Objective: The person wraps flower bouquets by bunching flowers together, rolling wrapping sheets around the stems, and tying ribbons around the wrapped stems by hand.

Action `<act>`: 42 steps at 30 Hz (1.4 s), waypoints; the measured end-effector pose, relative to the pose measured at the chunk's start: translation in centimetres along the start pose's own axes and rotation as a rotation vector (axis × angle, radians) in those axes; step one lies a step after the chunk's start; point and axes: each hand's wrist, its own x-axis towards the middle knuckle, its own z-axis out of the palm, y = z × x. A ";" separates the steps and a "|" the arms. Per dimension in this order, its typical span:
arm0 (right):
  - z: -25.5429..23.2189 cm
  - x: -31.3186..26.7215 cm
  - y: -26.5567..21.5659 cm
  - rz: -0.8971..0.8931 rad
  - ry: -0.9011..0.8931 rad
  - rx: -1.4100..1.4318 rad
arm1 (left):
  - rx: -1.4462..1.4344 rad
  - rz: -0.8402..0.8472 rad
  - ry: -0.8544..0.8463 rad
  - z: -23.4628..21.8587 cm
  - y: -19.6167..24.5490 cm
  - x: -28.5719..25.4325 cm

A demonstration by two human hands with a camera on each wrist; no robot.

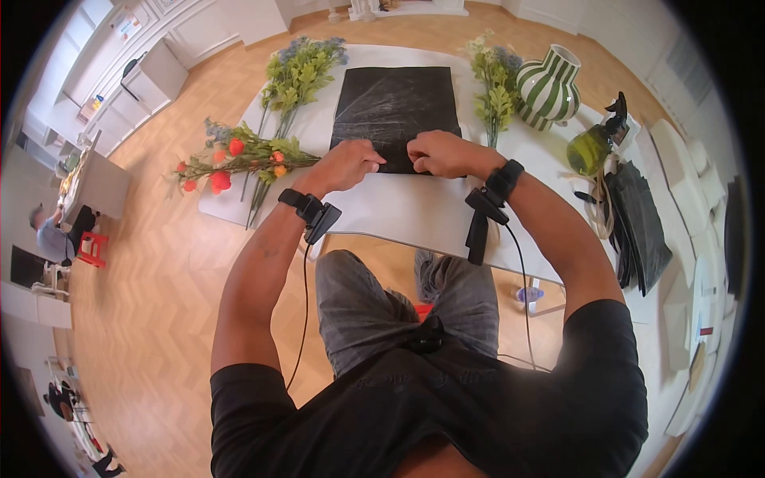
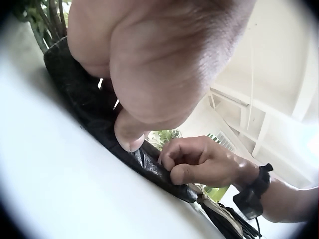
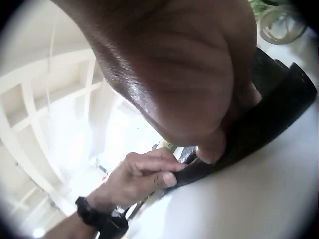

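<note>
Left hand (image 1: 344, 166) and right hand (image 1: 443, 153) each pinch the 6 o'clock edge of the black sheet (image 1: 396, 103) with curled fingers. Flowers (image 1: 239, 158) lie at 9 o'clock of the sheet; vase (image 1: 550, 86) at 3 o'clock.

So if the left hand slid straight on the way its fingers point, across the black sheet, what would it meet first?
The left hand pinches the near edge of the black sheet, fingers pointing toward the right hand. Going straight on, it would probably meet that hand's knuckles first; the gap between them looks small.

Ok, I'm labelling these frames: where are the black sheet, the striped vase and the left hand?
black sheet (image 1: 394, 103): head view, middle of its surface.
striped vase (image 1: 550, 89): head view, its round belly.
left hand (image 1: 348, 165): head view, back of the hand.
</note>
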 end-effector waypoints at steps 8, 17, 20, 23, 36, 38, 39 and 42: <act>2.6 -0.7 -2.4 -0.235 0.284 -0.412 | 0.008 -0.017 -0.066 -0.4 -0.3 1.0; 0.8 0.9 -0.8 -0.033 0.109 -0.106 | -0.005 -0.042 -0.003 -0.7 0.4 0.0; 1.0 1.7 0.8 -0.033 0.084 -0.012 | 0.084 0.146 0.097 -0.7 0.0 -0.9; 1.2 2.0 1.4 -0.053 0.089 -0.001 | 0.088 0.099 0.117 -0.1 -0.1 -1.4; 5.4 -0.8 -4.2 -0.011 0.463 -0.591 | 0.080 -0.001 0.210 1.3 -0.6 -0.7; 5.2 -0.3 -4.3 0.026 0.435 -0.568 | 0.069 0.006 0.202 1.2 -0.5 -0.7; 5.0 -0.1 -4.2 0.052 0.407 -0.547 | 0.060 0.007 0.202 1.1 -0.4 -0.8; 4.7 0.3 -3.4 0.049 0.423 -0.436 | 0.039 0.011 0.164 0.8 -0.6 -0.8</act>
